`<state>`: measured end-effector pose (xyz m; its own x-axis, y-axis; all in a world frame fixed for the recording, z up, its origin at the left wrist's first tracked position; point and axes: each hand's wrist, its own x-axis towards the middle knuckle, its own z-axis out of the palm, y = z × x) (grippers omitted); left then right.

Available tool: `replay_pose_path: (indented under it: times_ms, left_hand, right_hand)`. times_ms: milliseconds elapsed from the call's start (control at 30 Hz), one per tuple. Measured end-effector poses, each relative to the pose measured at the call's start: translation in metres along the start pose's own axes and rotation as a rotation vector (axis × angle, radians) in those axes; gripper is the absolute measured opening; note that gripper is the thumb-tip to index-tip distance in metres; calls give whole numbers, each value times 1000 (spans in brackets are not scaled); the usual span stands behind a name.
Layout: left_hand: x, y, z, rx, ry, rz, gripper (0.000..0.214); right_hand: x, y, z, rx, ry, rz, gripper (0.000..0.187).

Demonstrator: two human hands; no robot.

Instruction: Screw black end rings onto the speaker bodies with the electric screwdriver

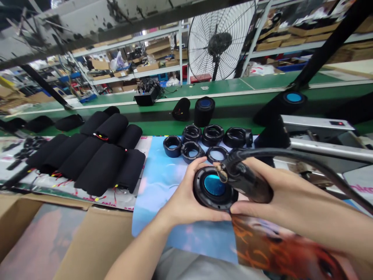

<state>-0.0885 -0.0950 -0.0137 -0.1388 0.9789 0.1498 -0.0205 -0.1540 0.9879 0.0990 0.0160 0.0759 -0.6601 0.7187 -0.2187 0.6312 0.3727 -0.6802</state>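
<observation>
My left hand (186, 196) curls round the side of a black cylindrical speaker (201, 186), whose round end with a shiny blue centre faces up toward me. In my right hand (271, 190) lies a black corded electric screwdriver (250, 181), its cord end and small metal hanging loop over the speaker's rim. The screwdriver's working end is hidden by the hand. My right thumb touches the speaker's lower right edge. Just beyond my hands several black rings (190, 149) stand on a blue printed sheet (157, 186).
Several black fabric-covered cylinders (99, 167) with coloured wires lie at the left. A green conveyor (125, 118) crosses behind, carrying upright black cylinders (204, 112). An open cardboard box (99, 229) sits at lower left. At right is a metal machine (329, 146); the screwdriver's cable (317, 167) arches over my right arm.
</observation>
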Motion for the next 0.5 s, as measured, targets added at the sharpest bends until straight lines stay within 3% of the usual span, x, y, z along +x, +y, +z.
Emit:
replay_pose_path:
  times_ms: [133, 333, 500]
  left_hand:
    - [0, 1, 1, -33, 5, 3, 118]
    - [2, 10, 3, -68, 17, -33, 104]
    - [2, 7, 3, -88, 4, -24, 104]
  right_hand:
    - [2, 0, 2, -74, -14, 2, 34]
    - [7, 5, -7, -131, -88, 55, 57]
    - [10, 2, -5, -177, -26, 69, 57]
